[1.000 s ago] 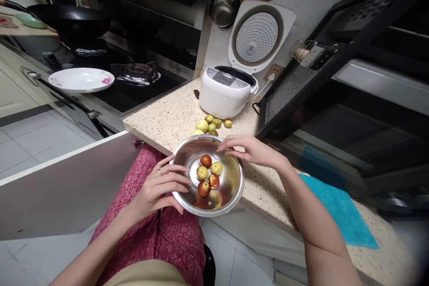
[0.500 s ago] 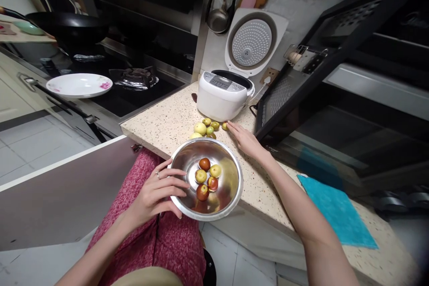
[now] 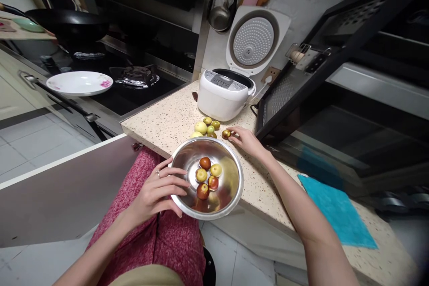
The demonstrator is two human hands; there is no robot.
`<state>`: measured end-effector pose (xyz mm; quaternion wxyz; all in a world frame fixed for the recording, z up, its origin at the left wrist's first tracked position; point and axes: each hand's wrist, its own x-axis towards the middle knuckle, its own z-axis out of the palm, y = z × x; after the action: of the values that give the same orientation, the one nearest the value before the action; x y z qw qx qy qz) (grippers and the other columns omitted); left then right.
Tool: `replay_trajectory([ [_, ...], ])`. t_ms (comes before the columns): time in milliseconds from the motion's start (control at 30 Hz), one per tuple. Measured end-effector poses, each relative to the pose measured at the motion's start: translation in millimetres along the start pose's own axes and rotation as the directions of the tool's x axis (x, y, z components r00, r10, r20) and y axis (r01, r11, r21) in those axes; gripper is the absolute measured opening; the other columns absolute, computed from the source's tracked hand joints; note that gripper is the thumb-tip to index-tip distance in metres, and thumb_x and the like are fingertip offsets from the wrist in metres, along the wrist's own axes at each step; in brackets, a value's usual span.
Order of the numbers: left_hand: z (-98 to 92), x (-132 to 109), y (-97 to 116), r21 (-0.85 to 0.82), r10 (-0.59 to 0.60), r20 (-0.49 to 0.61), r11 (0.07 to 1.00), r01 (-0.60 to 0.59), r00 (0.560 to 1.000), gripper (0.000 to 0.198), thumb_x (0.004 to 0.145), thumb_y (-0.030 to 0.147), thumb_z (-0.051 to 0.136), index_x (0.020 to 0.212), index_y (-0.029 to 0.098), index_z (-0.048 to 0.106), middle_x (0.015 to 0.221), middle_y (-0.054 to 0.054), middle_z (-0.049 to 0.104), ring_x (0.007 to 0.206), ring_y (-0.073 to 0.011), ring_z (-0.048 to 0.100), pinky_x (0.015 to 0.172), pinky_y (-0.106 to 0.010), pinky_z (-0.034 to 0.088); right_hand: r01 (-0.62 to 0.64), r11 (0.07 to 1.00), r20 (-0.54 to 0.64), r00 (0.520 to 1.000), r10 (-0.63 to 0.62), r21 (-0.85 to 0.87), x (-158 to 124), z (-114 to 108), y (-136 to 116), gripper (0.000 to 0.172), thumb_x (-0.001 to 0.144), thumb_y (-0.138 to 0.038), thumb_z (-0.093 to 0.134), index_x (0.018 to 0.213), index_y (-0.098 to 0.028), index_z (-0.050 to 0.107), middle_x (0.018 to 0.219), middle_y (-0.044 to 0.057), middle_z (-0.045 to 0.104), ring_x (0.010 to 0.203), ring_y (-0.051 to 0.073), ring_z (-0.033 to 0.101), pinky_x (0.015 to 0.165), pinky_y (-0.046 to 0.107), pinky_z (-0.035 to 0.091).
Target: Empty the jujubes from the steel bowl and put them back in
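My left hand [image 3: 161,192] grips the near-left rim of a stainless steel bowl [image 3: 234,187], its fingers over the inside and the thumb low on the outer side. Several red-brown and yellow jujubes [image 3: 203,191] lie in the bottom of the bowl, which juts past the counter's front edge. Beyond it, my right hand [image 3: 246,142] pinches one brown-green jujube [image 3: 226,134] between thumb and fingers, close to the counter top. More green and yellow jujubes [image 3: 200,128] are grouped on the counter just left of it; the bowl's far rim partly hides some.
A white rice cooker [image 3: 221,98] with its lid raised stands behind the fruit. At right are a dark oven [image 3: 335,129] and a turquoise cloth [image 3: 338,210]. On the left, a floral plate [image 3: 78,82] and a black wok [image 3: 70,24] sit on the stove. A cabinet door [image 3: 67,192] hangs open.
My right hand has closed on the jujube it was touching and brought it slightly nearer to the bowl. My left hand and the bowl stay nearly still.
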<state>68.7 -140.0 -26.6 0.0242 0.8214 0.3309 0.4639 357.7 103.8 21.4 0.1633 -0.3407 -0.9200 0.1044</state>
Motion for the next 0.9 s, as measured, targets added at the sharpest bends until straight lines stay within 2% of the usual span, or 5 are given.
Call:
replay_trajectory([
  [167, 0.4, 0.3, -0.1, -0.005, -0.007, -0.011, 1.0, 0.007, 1.0, 0.037, 0.091, 0.056, 0.061, 0.097, 0.021, 0.073, 0.102, -0.001, 0.079, 0.115, -0.0198, 0.068, 0.125, -0.045, 0.029, 0.075, 0.997, 0.023, 0.997, -0.074, -0.029, 0.2, -2.4, -9.9, 0.044, 0.095, -0.028, 0.061, 0.139, -0.023, 0.058, 0.132, 0.012, 0.064, 0.111, 0.029, 0.064, 0.095, 0.043, 0.051],
  [433, -0.5, 2.2, 0.7, 0.004, -0.006, -0.009, 1.0, 0.007, 1.0, 0.038, 0.092, 0.057, 0.06, 0.097, 0.022, 0.073, 0.1, -0.001, 0.079, 0.114, -0.0207, 0.069, 0.125, -0.048, 0.029, 0.11, 0.994, 0.019, 0.994, -0.109, -0.012, 1.1, 0.8, -21.8, 0.021, 0.09, -0.024, 0.062, 0.111, -0.02, 0.064, 0.105, 0.008, 0.068, 0.092, 0.024, 0.064, 0.079, 0.035, 0.051],
  [567, -1.4, 3.5, 0.9, 0.018, -0.003, 0.0, 1.0, 0.003, 1.0, 0.038, 0.092, 0.057, 0.059, 0.097, 0.022, 0.073, 0.099, -0.001, 0.079, 0.114, -0.0204, 0.069, 0.125, -0.048, 0.03, 0.102, 0.992, -0.118, 0.989, -0.092, 0.076, 2.6, -6.0, -26.7, 0.026, 0.086, -0.025, 0.063, 0.111, -0.018, 0.062, 0.099, 0.008, 0.068, 0.088, 0.023, 0.063, 0.076, 0.034, 0.051],
  [700, -1.8, 5.1, 1.1, 0.025, 0.021, -0.011, 0.999, -0.02, 1.0, 0.036, 0.092, 0.055, 0.06, 0.097, 0.021, 0.072, 0.098, -0.001, 0.079, 0.113, -0.0199, 0.069, 0.125, -0.046, 0.03, 0.177, 0.967, -0.223, 0.965, -0.135, 0.184, -1.3, -26.6, -53.9, 0.035, 0.087, -0.026, 0.064, 0.122, -0.02, 0.062, 0.112, 0.009, 0.069, 0.096, 0.024, 0.065, 0.08, 0.036, 0.053],
  [900, -0.6, 3.0, -0.1, 0.001, -0.003, -0.009, 1.0, 0.003, 1.0, 0.037, 0.092, 0.056, 0.06, 0.099, 0.022, 0.073, 0.102, 0.0, 0.079, 0.114, -0.0196, 0.068, 0.126, -0.047, 0.029, 0.392, 0.914, 0.038, 0.917, -0.398, 0.106, -17.7, -37.5, -106.0, 0.03, 0.094, -0.022, 0.062, 0.124, -0.022, 0.063, 0.117, 0.01, 0.068, 0.106, 0.025, 0.063, 0.094, 0.043, 0.051],
])
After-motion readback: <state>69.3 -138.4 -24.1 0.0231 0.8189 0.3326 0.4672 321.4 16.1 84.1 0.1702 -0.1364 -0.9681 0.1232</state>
